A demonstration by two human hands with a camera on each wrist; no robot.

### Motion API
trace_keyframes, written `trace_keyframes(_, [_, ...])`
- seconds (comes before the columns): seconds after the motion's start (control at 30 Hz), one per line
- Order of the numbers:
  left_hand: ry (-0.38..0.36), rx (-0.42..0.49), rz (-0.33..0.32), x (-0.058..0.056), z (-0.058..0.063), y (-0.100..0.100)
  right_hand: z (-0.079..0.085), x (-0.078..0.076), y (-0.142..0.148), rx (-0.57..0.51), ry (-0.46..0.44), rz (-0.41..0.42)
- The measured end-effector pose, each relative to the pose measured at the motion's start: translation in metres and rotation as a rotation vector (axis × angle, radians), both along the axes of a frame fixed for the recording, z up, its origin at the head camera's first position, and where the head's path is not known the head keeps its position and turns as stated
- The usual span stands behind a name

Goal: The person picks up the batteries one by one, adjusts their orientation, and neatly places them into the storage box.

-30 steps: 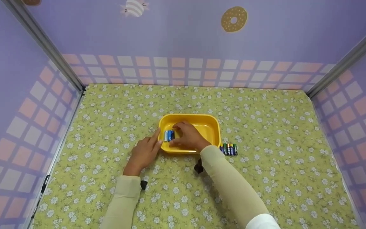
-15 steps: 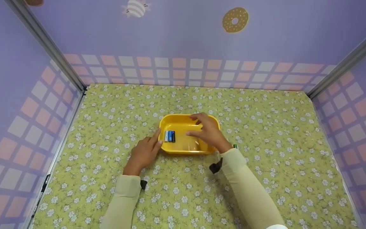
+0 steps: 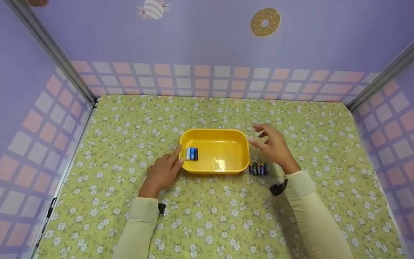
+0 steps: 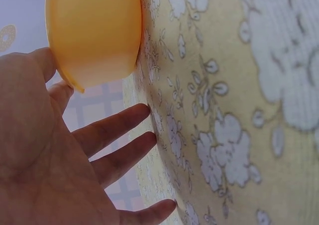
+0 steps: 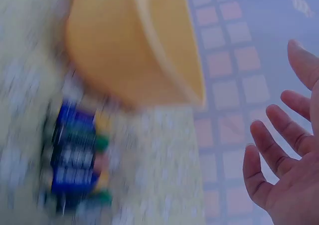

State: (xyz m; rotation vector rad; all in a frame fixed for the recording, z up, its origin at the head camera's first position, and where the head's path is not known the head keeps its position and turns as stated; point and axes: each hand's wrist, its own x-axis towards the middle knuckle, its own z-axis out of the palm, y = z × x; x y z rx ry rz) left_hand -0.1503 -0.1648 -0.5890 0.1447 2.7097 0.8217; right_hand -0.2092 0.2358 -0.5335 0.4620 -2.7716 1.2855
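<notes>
A yellow plastic tub (image 3: 228,153) stands in the middle of the table. At its left end, three batteries (image 3: 192,154) lie side by side, light blue, blue and dark. My left hand (image 3: 162,175) rests at the tub's left wall, thumb and index finger touching the rim; the left wrist view shows its other fingers spread, tips on the cloth. To the right of the tub, apart from its wall, my right hand (image 3: 275,149) hovers with nothing in it, fingers loosely bent. Near the tub's front right corner, several blue, green and dark batteries (image 3: 259,169) lie in a row.
A yellow-green flowered cloth (image 3: 207,223) covers the table. Purple walls (image 3: 207,43) with a pink and white check enclose it at the back, left and right. A dark strap piece (image 3: 278,187) hangs from the right wrist.
My right hand has drawn back from beside the batteries in the tub, over the right rim, and is now outside. The left hand and the tub stay in place.
</notes>
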Motion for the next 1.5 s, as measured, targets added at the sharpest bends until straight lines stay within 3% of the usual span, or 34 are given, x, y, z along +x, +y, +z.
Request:
trace_keyframes(0.3, [-0.017,-0.024,0.009,0.001,-0.001,-0.002,-0.028,0.017,0.046,0.073,-0.052,0.003])
trace_keyframes(0.73, [-0.017,-0.026,0.013,0.000,-0.004,-0.002,-0.049,0.035,0.075,0.087,-0.118,0.028])
trace_keyframes(1.17, [-0.019,-0.001,0.013,-0.001,-0.004,-0.003,-0.070,0.046,0.083,0.119,-0.237,0.089])
trace_keyframes(1.5, [-0.022,-0.011,0.022,-0.001,-0.002,0.000,-0.078,0.047,0.082,0.137,-0.265,0.094])
